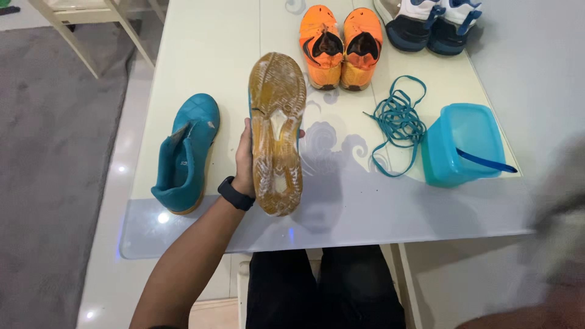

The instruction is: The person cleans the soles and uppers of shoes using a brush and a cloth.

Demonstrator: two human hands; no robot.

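Observation:
My left hand (245, 159) grips a teal shoe (277, 131) from behind and holds it above the table with its tan sole, smeared with white foam, turned up toward me. A black watch sits on that wrist. The matching teal shoe (186, 152), without laces, lies on the table to the left. A blurred patch at the lower right edge (557, 244) may be my right hand or arm; its fingers do not show.
On the pale table (390, 207): a pair of orange shoes (340, 45) at the back, a white and blue pair (432, 24) at the far right corner, loose teal laces (397, 119), and a blue plastic tub (458, 143) holding a blue handle. Chair legs (85, 27) stand at far left.

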